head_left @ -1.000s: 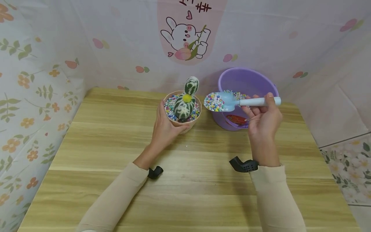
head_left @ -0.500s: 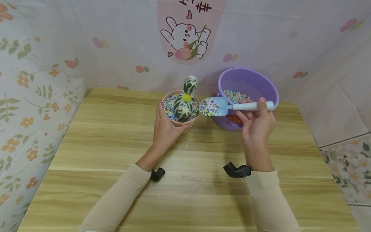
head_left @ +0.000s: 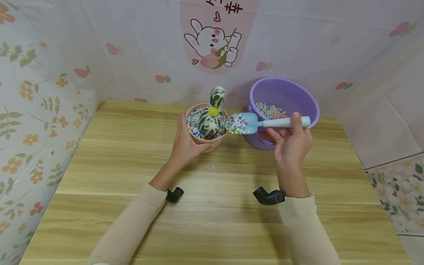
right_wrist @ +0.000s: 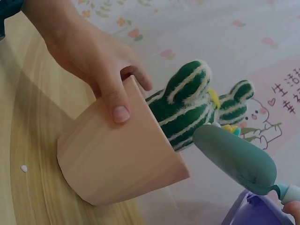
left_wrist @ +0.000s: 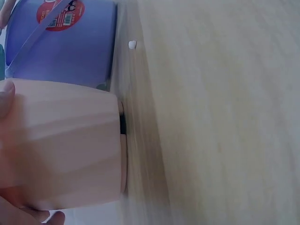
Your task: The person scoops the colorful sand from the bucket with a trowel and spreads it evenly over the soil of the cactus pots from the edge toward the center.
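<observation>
My left hand [head_left: 185,145] grips the left side of a peach flowerpot [right_wrist: 117,150], with the thumb across its front. A fuzzy green-and-white cactus [head_left: 209,123] with a yellow tuft stands in the pot among multicoloured pebbles [head_left: 195,123]. In my right hand [head_left: 293,145] is a light blue hand trowel [head_left: 253,122], held by its white handle with the thumb on top. A heap of pebbles lies on the trowel's blade, its tip at the pot's right rim. In the right wrist view the trowel [right_wrist: 239,159] is seen from below, hiding most of its load.
A purple bucket [head_left: 285,88] with coloured pebbles [head_left: 268,109] inside stands behind the trowel, at the back right of the wooden table [head_left: 212,228]. One white pebble [left_wrist: 132,44] lies on the tabletop before the pot. A printed cloth [head_left: 132,44] hangs behind the table.
My right hand has moved left and slightly towards me, bringing the loaded trowel from in front of the bucket to the pot's rim. The pot has shifted slightly left, still in my left hand.
</observation>
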Demonstrator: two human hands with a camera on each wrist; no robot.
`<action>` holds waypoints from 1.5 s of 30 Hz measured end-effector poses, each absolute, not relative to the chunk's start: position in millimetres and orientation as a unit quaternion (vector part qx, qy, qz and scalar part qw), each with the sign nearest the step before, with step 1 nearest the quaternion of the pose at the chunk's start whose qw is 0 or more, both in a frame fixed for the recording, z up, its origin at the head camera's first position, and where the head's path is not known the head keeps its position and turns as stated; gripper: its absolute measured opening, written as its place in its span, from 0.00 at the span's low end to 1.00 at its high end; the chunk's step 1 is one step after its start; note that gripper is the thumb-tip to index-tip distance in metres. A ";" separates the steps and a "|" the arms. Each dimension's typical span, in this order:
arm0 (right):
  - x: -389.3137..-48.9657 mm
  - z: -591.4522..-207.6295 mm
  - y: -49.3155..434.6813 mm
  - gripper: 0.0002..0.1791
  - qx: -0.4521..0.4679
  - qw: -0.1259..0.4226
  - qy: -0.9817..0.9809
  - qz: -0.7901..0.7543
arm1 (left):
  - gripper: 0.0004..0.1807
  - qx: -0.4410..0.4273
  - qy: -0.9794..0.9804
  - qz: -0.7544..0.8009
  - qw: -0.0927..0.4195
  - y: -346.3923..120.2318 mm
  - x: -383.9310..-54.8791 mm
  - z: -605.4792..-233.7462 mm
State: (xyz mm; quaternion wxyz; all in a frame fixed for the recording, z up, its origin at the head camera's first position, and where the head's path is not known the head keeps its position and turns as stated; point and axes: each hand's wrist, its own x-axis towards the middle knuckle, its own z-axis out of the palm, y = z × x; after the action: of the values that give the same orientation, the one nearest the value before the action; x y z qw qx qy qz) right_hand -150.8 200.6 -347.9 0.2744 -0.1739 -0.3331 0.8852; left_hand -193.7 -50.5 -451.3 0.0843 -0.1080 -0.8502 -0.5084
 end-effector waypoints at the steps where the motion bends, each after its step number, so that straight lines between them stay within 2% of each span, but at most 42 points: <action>1: -150.7 -348.3 200.2 0.15 -0.173 0.275 -0.334 0.885 | 0.74 -0.110 -0.850 -0.510 0.078 -51.7 -194.0 -451.5; 5: -151.0 -350.5 198.3 0.16 -0.162 0.277 -0.342 0.883 | 0.73 -0.107 -0.848 -0.513 0.081 -52.0 -193.5 -453.2; 20: -151.3 -353.4 191.7 0.17 -0.138 0.285 -0.360 0.878 | 0.72 -0.065 -0.846 -0.500 0.173 -32.2 -184.7 -456.0; 28: -152.9 -353.8 188.3 0.14 -0.133 0.288 -0.367 0.874 | 0.72 -0.056 -0.849 -0.488 0.192 -27.7 -182.7 -455.7; 37: -152.8 -355.9 186.0 0.15 -0.130 0.289 -0.378 0.869 | 0.72 -0.065 -0.851 -0.487 0.186 -28.1 -183.0 -456.7; 45: -152.8 -358.5 185.5 0.14 -0.123 0.293 -0.387 0.866 | 0.72 -0.116 -0.834 -0.528 0.110 -45.7 -194.1 -464.0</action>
State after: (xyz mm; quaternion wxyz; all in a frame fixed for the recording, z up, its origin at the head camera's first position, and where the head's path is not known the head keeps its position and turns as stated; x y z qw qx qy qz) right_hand -152.8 185.5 -358.5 0.2929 -0.1228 -0.3869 0.8657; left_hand -194.1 -45.7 -464.0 0.1098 -0.1157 -0.8341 -0.5281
